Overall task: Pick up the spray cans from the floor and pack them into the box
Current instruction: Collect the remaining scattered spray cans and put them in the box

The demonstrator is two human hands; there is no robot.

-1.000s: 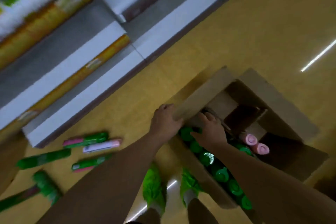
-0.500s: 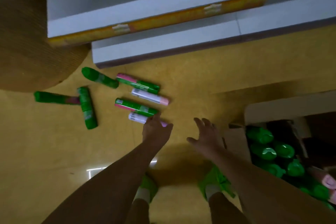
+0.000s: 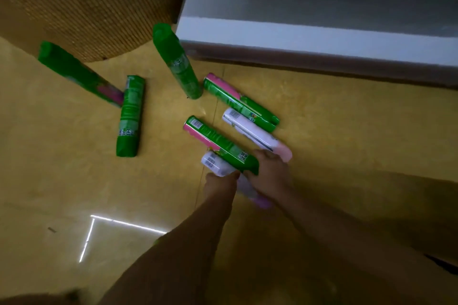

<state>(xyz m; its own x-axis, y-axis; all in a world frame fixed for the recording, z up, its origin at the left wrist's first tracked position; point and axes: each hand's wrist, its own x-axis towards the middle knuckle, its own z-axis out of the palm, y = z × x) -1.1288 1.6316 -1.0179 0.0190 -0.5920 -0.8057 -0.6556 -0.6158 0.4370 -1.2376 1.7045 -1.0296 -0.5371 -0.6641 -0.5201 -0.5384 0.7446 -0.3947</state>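
The yellow floor [image 3: 74,181] is filling most of the frame, with a white shelf base [image 3: 309,44] running across the upper right and a woven brown basket [image 3: 86,7] sitting in the upper left.

Seven spray cans are lying scattered across the middle of the frame. A long green can [image 3: 76,74] is angling out from under the basket at the left, its lower end touching a second green can [image 3: 130,116] lying almost vertically. A third green can [image 3: 178,62] is slanting down from the shelf corner. Right of it, a green and pink can [image 3: 238,101] is lying diagonally, with a pale pink can [image 3: 255,135] just beside it.

Your right hand [image 3: 270,173] is reaching down at centre, its fingers curling around the cap end of another green and pink can [image 3: 218,143]. Your left hand [image 3: 220,183] is just beside it, gripping a white and lilac can [image 3: 218,164] that is lying under the green one; how far those fingers are wrapping round it, I cannot tell. The box is out of view.
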